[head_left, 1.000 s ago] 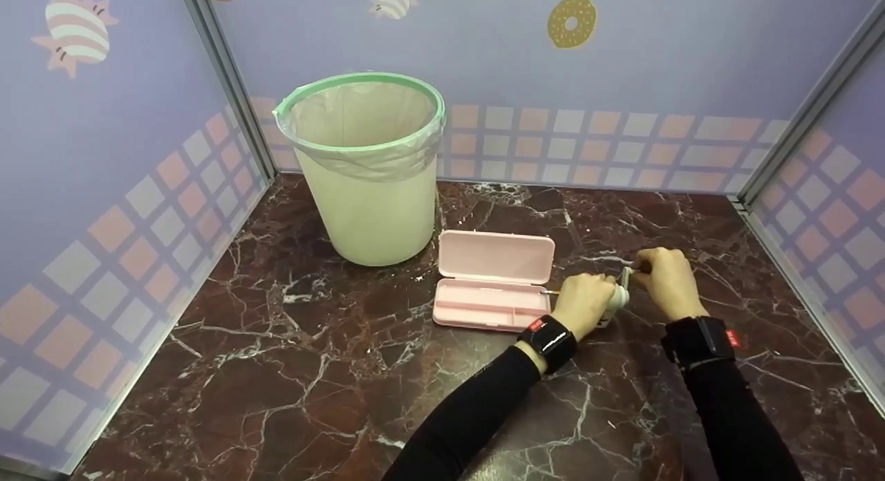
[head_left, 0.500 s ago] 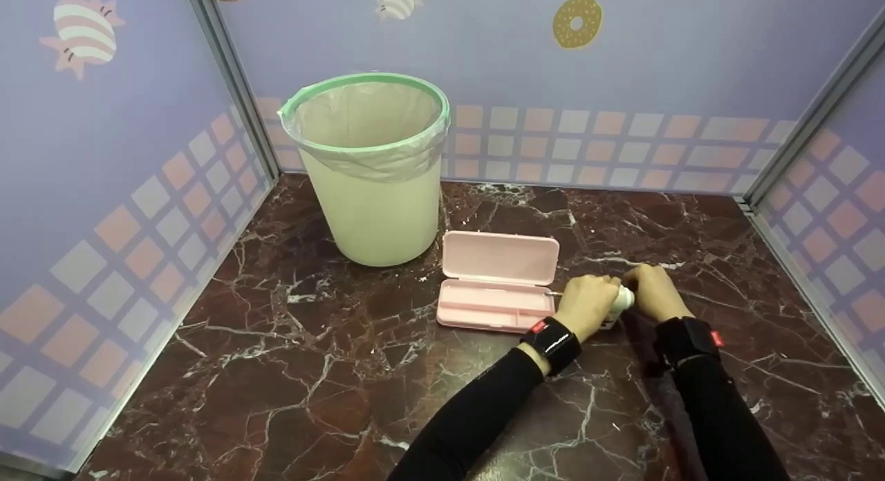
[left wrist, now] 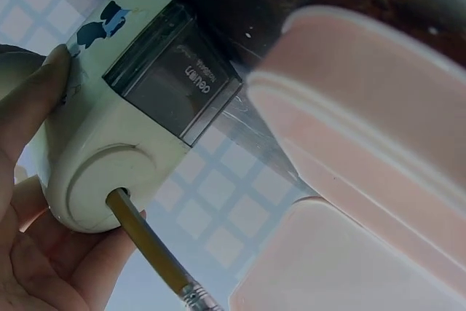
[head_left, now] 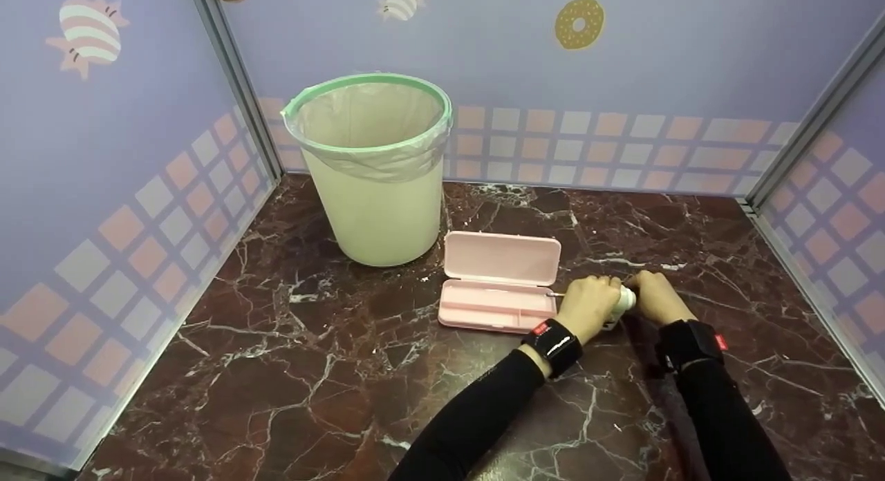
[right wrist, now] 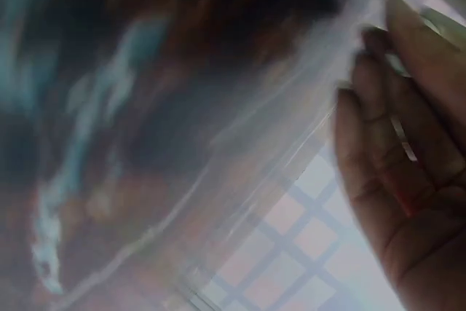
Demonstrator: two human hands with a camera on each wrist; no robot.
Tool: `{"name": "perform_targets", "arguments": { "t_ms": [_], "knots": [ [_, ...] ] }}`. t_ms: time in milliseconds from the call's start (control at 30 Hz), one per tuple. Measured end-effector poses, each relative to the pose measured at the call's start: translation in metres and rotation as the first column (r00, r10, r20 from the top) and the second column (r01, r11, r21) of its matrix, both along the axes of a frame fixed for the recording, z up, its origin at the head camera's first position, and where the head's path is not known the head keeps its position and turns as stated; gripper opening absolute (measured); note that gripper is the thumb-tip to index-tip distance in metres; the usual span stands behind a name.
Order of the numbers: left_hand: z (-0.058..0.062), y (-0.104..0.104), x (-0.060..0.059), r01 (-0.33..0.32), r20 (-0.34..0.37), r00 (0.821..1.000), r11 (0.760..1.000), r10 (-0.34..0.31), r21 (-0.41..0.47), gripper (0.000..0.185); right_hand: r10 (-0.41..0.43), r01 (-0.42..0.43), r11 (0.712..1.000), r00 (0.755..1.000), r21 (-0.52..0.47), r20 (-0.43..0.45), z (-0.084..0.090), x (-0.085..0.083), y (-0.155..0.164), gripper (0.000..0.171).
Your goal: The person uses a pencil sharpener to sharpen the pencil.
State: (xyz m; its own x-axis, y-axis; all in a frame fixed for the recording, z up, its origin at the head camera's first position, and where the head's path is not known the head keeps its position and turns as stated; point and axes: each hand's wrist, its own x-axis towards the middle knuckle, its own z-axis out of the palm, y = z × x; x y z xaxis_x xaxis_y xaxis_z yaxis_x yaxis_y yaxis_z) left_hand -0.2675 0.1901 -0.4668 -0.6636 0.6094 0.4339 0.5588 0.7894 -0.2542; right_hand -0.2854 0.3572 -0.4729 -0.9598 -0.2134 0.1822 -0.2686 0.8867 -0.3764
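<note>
My left hand (head_left: 590,303) grips a white crank pencil sharpener (left wrist: 91,129) with a dark see-through shavings drawer (left wrist: 178,74). A pencil (left wrist: 149,242) with a metal ferrule sticks out of the sharpener's round front hole, pointing toward the open pink pencil case (head_left: 477,325). On the sharpener's far side, my right hand (head_left: 660,298) has its fingers curled at the crank handle, which is mostly hidden behind them. In the right wrist view, the right fingers (right wrist: 364,136) bend toward the thumb at the upper right.
Left of the case stands a pale bin (head_left: 377,211) with a green rim and a plastic liner. Patterned panels (head_left: 525,142) enclose the dark marbled table (head_left: 290,370) at the back and sides. The case's lid (head_left: 501,258) lies folded back behind its tray.
My right hand has moved down and toward the left hand, and the crank arm seen a second ago is now hidden. The left hand keeps holding the sharpener. The camera view has shifted slightly.
</note>
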Motion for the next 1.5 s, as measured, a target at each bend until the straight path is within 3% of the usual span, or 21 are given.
{"name": "perform_targets", "arguments": {
  "t_ms": [167,267,567,867,1200,1500],
  "knots": [
    [-0.003,0.002,0.003,-0.007,-0.038,0.999,1.0,0.007,-0.008,0.023,-0.004,0.004,1.0,1.0,0.002,0.026,-0.001,0.009,0.0,0.009],
    [-0.002,0.003,0.005,-0.011,-0.046,0.999,1.0,0.011,-0.003,0.022,-0.012,0.012,1.0,0.999,0.001,0.039,-0.001,0.015,0.0,0.016],
    [0.001,0.004,0.007,-0.029,-0.006,1.0,1.0,0.029,0.007,0.03,-0.012,0.012,1.0,0.998,0.003,0.057,0.002,0.028,0.0,0.025],
    [0.003,0.004,0.005,-0.048,0.022,0.999,0.999,0.048,0.012,0.027,0.07,-0.068,0.997,0.996,-0.032,0.059,0.011,0.045,0.001,0.02],
    [0.005,0.008,0.006,-0.041,0.04,0.998,0.999,0.04,0.02,0.019,0.072,-0.071,0.996,0.997,-0.047,0.015,0.015,0.057,0.001,0.018],
    [0.004,0.007,0.005,-0.029,0.021,0.999,0.999,0.028,0.021,0.021,0.049,-0.049,0.997,0.999,-0.061,-0.008,0.03,0.069,0.001,0.02]
  ]
}}
